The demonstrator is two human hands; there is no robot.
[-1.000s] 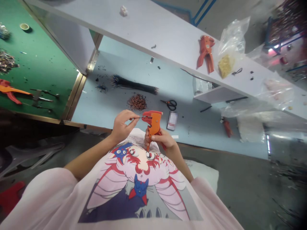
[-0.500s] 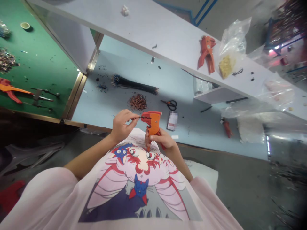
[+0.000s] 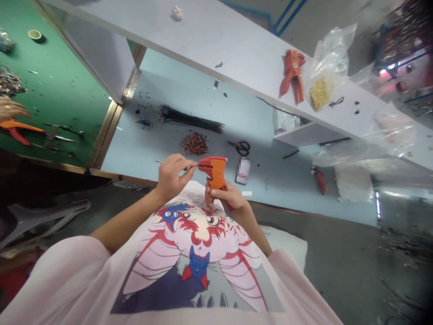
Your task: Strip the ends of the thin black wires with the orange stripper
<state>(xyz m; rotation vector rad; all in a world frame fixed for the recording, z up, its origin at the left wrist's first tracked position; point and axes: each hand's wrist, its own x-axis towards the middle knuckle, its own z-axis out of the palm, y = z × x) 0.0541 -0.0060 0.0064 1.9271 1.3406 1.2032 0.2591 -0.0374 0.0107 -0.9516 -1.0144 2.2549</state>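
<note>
My right hand (image 3: 227,197) is wrapped round the handles of an orange and red wire stripper (image 3: 217,174), held upright above the front edge of the bench. Pinched between thumb and fingers of my left hand (image 3: 176,177) is a thin dark wire (image 3: 197,166), its end at the stripper's jaws. Behind the hands lies a heap of small copper-coloured scraps (image 3: 195,143). Farther back rests a bundle of dark cut wires (image 3: 189,119) with bare-looking ends. Black-handled scissors (image 3: 242,148) and a phone-like item (image 3: 242,170), its face blurred, lie right of the stripper.
A white raised shelf (image 3: 237,58) crosses behind the bench, bearing a red stripping tool (image 3: 292,76) and a plastic bag with yellow pieces (image 3: 320,94). On the green table (image 3: 64,90) at left, another person's hand (image 3: 11,108) is over orange-handled pliers (image 3: 27,126).
Another person's hand has come in at the left edge, over the orange-handled tool. My own hands, the wire and the stripper have barely moved.
</note>
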